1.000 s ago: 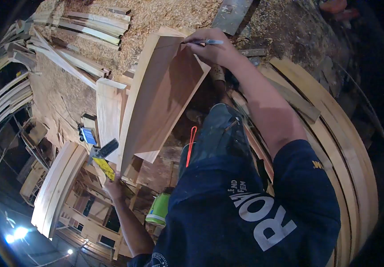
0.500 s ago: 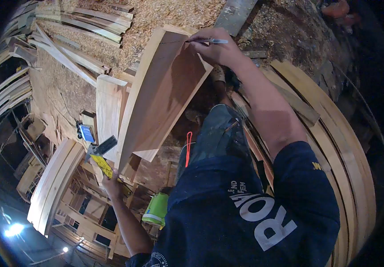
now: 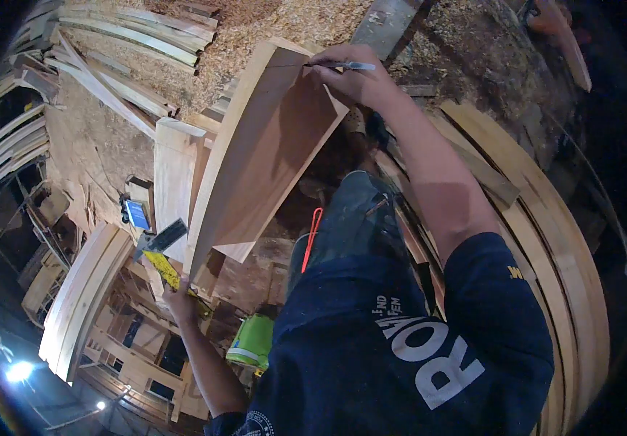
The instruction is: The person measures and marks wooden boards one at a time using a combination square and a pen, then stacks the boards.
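Observation:
My right hand (image 3: 353, 73) is closed around a pale-barrelled pen (image 3: 356, 66), its tip at the upper right edge of a large curved wooden board (image 3: 255, 145). A thin dark line runs across the board's upper end. My left hand (image 3: 179, 299) is at the lower end of the board, fingers closed where a yellow tool (image 3: 161, 267) with a dark metal head (image 3: 164, 236) meets it. Its exact grip is partly hidden. Beside the board stands a pale wooden block (image 3: 175, 167).
Long curved planks (image 3: 539, 232) lie at the right. More timber strips (image 3: 139, 33) rest among wood shavings at the upper left. A stacked curved beam (image 3: 85, 298) stands lower left. A blue box (image 3: 137, 215) and a lime-green container (image 3: 252, 340) are near the left arm.
The view has shifted slightly. My right hand keeps the pen at the board's upper edge, and the line there looks more continuous. A wooden piece shows more at the upper right.

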A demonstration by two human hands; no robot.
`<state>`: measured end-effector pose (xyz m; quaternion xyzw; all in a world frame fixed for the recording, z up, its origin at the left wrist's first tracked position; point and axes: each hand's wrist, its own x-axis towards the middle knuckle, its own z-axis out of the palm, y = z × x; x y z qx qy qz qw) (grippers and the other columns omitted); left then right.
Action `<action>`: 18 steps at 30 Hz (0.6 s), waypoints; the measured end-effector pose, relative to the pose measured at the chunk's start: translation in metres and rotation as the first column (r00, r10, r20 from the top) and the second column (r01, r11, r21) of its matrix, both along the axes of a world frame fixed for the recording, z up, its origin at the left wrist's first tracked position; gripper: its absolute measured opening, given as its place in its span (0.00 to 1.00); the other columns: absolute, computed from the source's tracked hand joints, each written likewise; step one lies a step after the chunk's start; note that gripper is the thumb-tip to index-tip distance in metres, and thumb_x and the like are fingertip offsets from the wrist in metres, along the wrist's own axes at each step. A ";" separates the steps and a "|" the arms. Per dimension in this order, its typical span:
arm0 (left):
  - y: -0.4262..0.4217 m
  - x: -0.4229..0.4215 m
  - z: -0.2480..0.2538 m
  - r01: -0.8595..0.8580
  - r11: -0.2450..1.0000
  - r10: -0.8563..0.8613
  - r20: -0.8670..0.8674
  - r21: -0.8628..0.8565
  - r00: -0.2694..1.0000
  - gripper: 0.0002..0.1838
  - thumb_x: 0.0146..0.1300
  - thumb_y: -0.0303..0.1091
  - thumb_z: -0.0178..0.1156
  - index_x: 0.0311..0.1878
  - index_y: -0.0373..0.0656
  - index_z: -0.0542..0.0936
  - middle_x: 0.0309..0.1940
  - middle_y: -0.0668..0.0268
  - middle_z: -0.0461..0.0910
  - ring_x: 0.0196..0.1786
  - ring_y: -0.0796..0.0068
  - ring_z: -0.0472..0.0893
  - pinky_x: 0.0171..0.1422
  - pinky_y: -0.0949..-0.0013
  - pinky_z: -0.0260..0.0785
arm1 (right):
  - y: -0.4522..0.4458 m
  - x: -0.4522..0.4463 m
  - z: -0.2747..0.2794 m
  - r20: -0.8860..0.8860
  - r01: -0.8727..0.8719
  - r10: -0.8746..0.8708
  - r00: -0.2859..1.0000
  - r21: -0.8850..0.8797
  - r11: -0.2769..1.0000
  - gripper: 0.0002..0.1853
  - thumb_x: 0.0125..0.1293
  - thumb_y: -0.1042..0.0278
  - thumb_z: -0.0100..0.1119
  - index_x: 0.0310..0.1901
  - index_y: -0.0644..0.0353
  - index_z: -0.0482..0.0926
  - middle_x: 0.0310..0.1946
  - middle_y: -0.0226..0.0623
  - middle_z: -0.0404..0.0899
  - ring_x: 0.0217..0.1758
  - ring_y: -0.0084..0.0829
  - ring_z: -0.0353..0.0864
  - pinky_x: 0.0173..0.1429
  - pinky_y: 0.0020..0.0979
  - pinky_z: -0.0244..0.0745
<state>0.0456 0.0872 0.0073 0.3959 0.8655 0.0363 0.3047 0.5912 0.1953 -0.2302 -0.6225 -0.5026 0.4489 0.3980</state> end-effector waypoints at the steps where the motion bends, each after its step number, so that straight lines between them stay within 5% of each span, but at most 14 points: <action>1: 0.001 0.005 0.001 0.028 1.000 -0.028 -0.002 0.009 1.000 0.14 0.69 0.37 0.69 0.47 0.35 0.83 0.31 0.68 0.80 0.30 0.76 0.78 0.34 0.68 0.71 | 0.000 0.000 0.002 -0.004 -0.002 0.002 1.000 -0.028 1.000 0.12 0.66 0.70 0.69 0.50 0.60 0.89 0.39 0.40 0.90 0.44 0.29 0.88 0.51 0.32 0.82; 10: 0.003 0.016 0.003 0.032 0.999 -0.031 -0.069 0.007 0.997 0.17 0.69 0.39 0.69 0.52 0.34 0.84 0.36 0.66 0.84 0.32 0.75 0.79 0.36 0.68 0.71 | 0.000 0.001 0.000 0.009 -0.026 0.026 1.000 0.030 0.999 0.12 0.66 0.71 0.68 0.50 0.61 0.88 0.41 0.41 0.90 0.46 0.30 0.89 0.53 0.33 0.82; 18: 0.005 0.010 0.003 0.052 0.998 -0.054 -0.112 -0.025 0.992 0.18 0.70 0.37 0.69 0.53 0.32 0.84 0.40 0.63 0.86 0.41 0.71 0.82 0.50 0.65 0.73 | 0.002 0.000 0.000 0.030 -0.028 0.027 0.999 0.040 0.999 0.12 0.67 0.70 0.68 0.50 0.62 0.88 0.41 0.42 0.90 0.46 0.31 0.89 0.54 0.32 0.82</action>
